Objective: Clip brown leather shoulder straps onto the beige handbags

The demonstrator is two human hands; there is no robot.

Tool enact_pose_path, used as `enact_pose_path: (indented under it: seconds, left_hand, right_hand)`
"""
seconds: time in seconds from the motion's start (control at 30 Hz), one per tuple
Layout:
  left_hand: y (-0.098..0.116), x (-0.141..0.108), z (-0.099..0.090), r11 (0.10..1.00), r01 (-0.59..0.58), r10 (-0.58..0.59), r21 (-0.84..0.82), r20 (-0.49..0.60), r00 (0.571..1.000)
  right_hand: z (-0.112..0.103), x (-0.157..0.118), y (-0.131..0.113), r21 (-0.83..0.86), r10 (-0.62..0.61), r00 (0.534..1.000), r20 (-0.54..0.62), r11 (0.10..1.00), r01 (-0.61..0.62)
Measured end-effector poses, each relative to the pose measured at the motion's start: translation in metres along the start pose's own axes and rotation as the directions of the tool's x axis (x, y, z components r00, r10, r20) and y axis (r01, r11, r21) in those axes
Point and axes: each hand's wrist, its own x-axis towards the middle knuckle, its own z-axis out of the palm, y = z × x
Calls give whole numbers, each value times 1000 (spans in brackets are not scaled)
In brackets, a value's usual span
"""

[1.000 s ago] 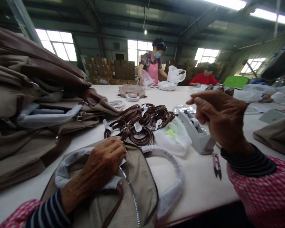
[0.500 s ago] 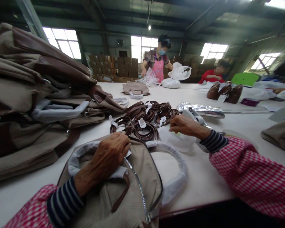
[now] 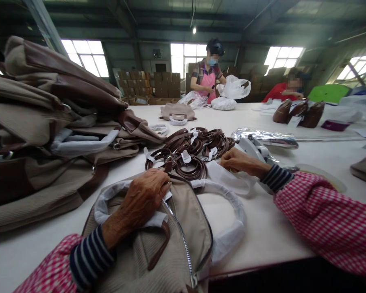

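A beige corduroy bag (image 3: 134,256) lies in front of me with its zipper (image 3: 181,236) undone and its handles (image 3: 232,203) wrapped in white. My left hand (image 3: 140,199) is closed at the bag's top edge, fingers curled over the end of the zipper opening; what is under the fingertips is hidden. Beyond the bag, my right hand (image 3: 242,161) has its fingers pressed together at a thin white sheet (image 3: 228,179), beside the coiled brown straps (image 3: 190,167). The fingertips are too small to show what they pinch.
Stacked beige and brown bags (image 3: 57,122) rise at the left. Behind the straps lies another bag (image 3: 177,110). A silvery packet (image 3: 265,136) and a grey-white device (image 3: 254,148) lie at the right. Across the table, a person in a pink apron (image 3: 209,81) handles plastic bags.
The whole view has shifted slightly, so most things appear further right. The person across the table has brought one hand inward. My hands stay at nearly the same places over the bag and sheet.
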Motion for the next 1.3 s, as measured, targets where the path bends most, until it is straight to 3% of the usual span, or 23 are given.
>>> enact_pose_path:
  seconds: [0.13, 0.23, 0.37, 0.47, 0.63, 0.73, 0.8, 0.9, 1.0, 1.13, 1.3]
  left_hand:
    - [2, -1, -4, 999, 32, -32, -24, -10, 999]
    - [3, -1, -5, 998, 51, -52, -42, -9, 999]
    - [3, 0, -5, 998, 49, -47, -43, 27, 999]
    - [3, 0, -4, 998, 48, -47, -43, 17, 999]
    - [3, -2, -6, 995, 42, -46, -89, -41, 998]
    - [1, -6, -10, 986, 50, -65, -160, -90, 994]
    - [0, -8, -13, 977, 52, -80, -206, -129, 988]
    - [-1, -10, -16, 963, 40, -81, -266, -144, 986]
    - [-1, -8, -17, 961, 31, -66, -275, -120, 991]
    - [4, -4, -10, 986, 6, -7, -165, -4, 1000]
    - [10, -5, -1, 992, -128, 128, -14, 30, 991]
  right_hand:
    - [-7, -7, -2, -99, -29, 998, -47, 995, 24]
    - [-19, -23, -17, -186, -80, 996, -35, 980, 72]
    - [-29, -47, -45, -84, -87, 992, 88, 992, 94]
    - [-22, -46, -53, -93, -161, 985, 53, 982, 166]
    - [11, -11, -59, -95, -296, 955, -27, 952, 292]
    - [29, 15, -68, -280, -414, 905, -100, 884, 373]
    - [40, 31, -71, -404, -417, 899, -135, 851, 334]
    - [51, 50, -68, -448, -372, 914, -160, 853, 269]
    - [53, 63, -65, -427, -387, 891, -236, 865, 263]
    - [39, 83, -73, -371, -433, 832, -347, 878, 302]
    - [39, 110, -96, -274, -470, 818, -333, 878, 393]
